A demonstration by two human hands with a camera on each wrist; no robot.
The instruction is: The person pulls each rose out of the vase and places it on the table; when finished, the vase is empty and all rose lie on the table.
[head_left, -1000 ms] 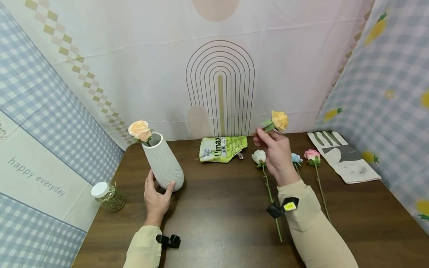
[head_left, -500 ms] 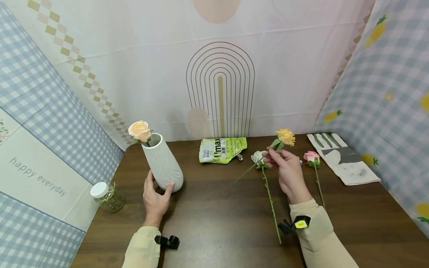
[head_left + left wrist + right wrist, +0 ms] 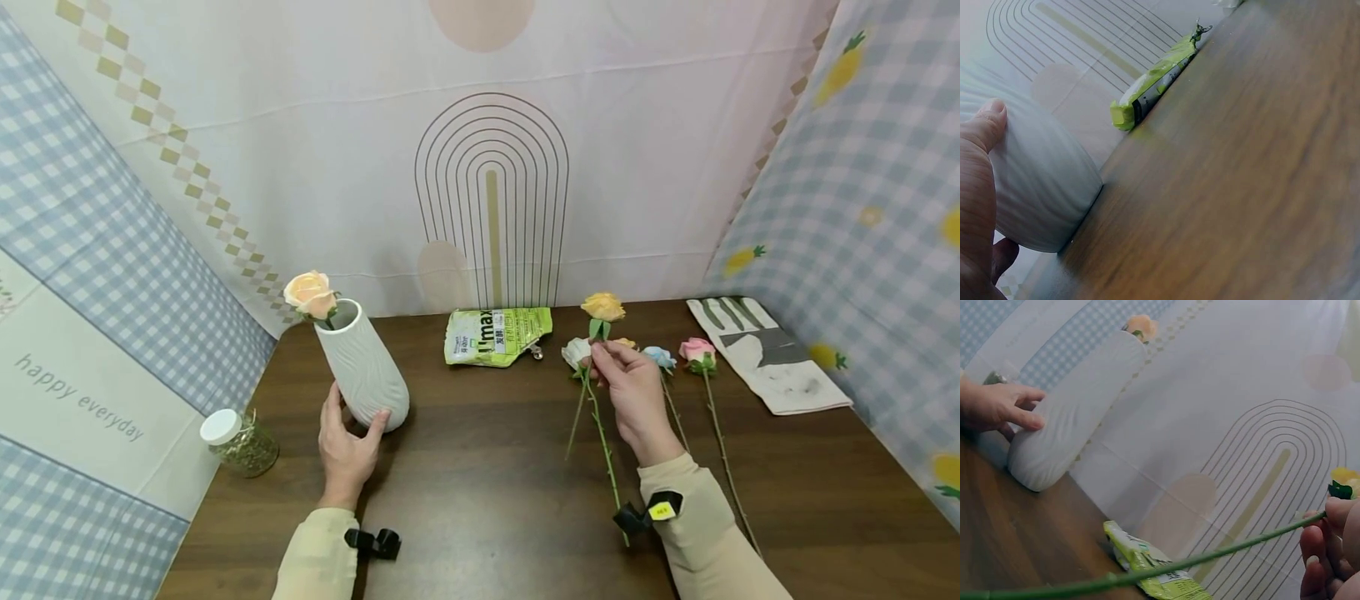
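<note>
My left hand [image 3: 348,454] grips the lower part of a white ribbed vase [image 3: 363,367], its thumb on the near side. The vase stands on the table, with a peach rose [image 3: 311,296] leaning out of its mouth. In the right wrist view the vase [image 3: 1075,415] and the left hand [image 3: 1004,407] show from the side. A yellow rose [image 3: 603,307] is pinched just under its bloom by my right hand [image 3: 637,396]; its green stem [image 3: 1210,556] slants downward. A white rose [image 3: 577,353] lies on the table beside that hand, partly covered by the yellow rose's stem.
Right of the right hand lie a blue flower [image 3: 660,358] and a pink rose [image 3: 697,352]; an orange-yellow bloom [image 3: 627,342] peeks out behind it. A green pouch [image 3: 498,337] lies at the back, a folded cloth [image 3: 772,358] far right, a lidded jar [image 3: 243,446] left.
My right hand has come down with the yellow rose, and the stem has swung from pointing left to hanging down. The left hand and vase stay about where they were.
</note>
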